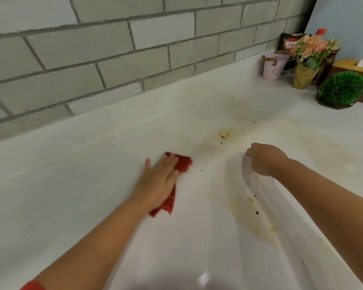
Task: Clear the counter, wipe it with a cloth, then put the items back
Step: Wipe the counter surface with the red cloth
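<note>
red cloth (182, 164) under flat left hand (161, 176), on counter (71, 185)

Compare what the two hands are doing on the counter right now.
The left hand lies flat, palm down, pressing a red cloth on the counter; the right hand is closed in a fist, gripping something pale and crumpled. The left hand is on clean surface; the right hand is beside yellowish stains. Both are bare.

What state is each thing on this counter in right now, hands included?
Counter: stained yellow-brown, dark specks.
Red cloth: flat under the left hand.
Left hand: open, pressing the cloth.
Right hand: closed on a whitish wad.
Pink pot: upright.
Flower bouquet: upright.
Green ball plant: upright.
</note>
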Available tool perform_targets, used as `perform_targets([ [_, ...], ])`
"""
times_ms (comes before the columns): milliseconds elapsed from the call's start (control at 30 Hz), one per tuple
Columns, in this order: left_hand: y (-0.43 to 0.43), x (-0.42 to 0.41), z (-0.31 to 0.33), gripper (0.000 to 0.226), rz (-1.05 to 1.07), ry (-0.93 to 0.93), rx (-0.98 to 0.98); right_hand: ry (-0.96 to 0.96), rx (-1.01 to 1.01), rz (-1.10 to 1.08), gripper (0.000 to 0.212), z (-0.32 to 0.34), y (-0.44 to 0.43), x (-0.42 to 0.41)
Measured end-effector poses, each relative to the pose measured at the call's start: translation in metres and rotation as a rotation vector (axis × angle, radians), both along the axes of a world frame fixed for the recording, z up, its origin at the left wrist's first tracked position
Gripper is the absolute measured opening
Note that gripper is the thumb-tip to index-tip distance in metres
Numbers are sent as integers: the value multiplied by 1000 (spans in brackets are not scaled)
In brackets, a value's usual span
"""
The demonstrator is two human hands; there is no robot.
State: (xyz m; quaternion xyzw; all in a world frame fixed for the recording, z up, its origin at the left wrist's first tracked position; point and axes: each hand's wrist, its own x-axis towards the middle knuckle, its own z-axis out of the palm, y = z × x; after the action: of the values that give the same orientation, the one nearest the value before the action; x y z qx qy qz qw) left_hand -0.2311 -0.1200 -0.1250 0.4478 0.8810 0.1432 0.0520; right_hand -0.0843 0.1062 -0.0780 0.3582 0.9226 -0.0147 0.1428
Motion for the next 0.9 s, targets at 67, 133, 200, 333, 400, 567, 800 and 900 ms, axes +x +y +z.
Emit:
perform_targets([
  [67,5,-46,0,50,156,-23,-1,-10,-1,2,36,-2,-1,-1],
  [133,13,-90,0,50,260,-15,-8,-17,16,-8,34,-5,-2,-1],
  [200,23,-118,1,50,303,-7,-22,-16,35,-5,34,-8,-2,0],
  [333,45,-142,3,56,379,50,-58,34,30,19,33,-11,0,-1],
  [400,54,-141,1,60,389,78,-105,54,33,17,33,-12,-1,-1],
  [567,78,-127,1,56,308,73,-116,47,57,-2,30,-13,-9,-7],
  [800,35,-52,1,48,-67,35,-41,61,73,18,33,-13,-2,-7],
  [900,5,-81,-1,46,96,31,15,46,76,12,36,-12,0,-6],
])
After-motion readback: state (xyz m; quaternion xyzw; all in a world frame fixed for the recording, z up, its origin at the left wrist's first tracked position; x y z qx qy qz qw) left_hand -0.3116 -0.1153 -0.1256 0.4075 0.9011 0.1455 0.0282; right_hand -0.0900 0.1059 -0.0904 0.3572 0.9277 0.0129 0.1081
